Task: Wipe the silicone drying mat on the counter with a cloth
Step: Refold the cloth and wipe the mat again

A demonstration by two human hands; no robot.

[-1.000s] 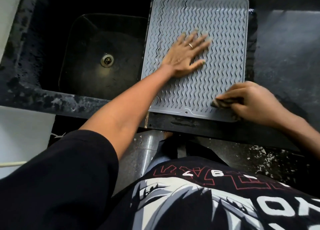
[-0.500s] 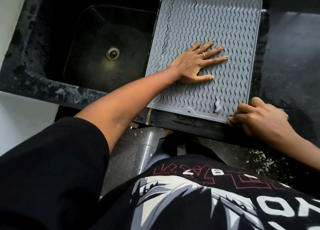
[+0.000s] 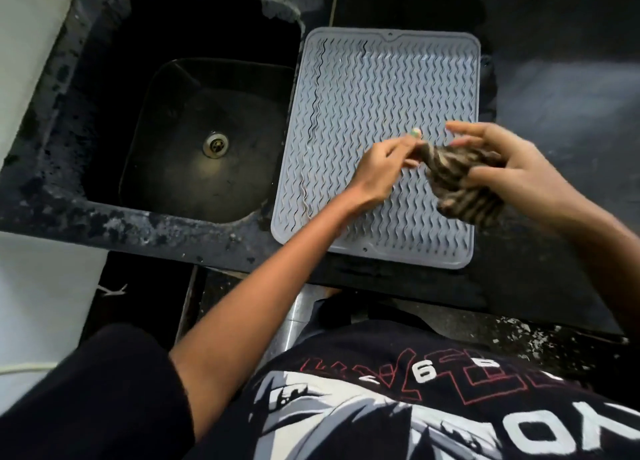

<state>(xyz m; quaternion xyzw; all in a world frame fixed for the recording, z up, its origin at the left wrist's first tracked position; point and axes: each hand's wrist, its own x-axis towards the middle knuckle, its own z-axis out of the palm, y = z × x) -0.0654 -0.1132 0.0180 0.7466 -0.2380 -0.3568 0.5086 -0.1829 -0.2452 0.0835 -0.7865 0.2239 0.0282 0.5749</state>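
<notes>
Both hands up off the mat, working the cloth between them. My right hand (image 3: 512, 175) holds the bunched, striped cloth (image 3: 460, 186), thumb curled over it, fingers round its far side. My left hand (image 3: 384, 168) pinches the cloth's near corner between thumb and fingertips, as if to pull it open or refold it. Motion blur on the fingers, so the exact pinch is hard to read.

The cloth hangs in the air above the right half of the mat (image 3: 349, 120), not touching it as far as I can tell.

The mat lies flat on the dark counter (image 3: 554, 89), just beside the sink (image 3: 207, 137), its left edge close to the sink rim. A few wavy grooves on the left side look darker than the rest: wet, or dirt, cannot tell which.

Judgement: wiping is paused, not plainly finished. I am resetting the cloth. Left to do, likely: lay it back down and go over the left strip with the dark grooves
</notes>
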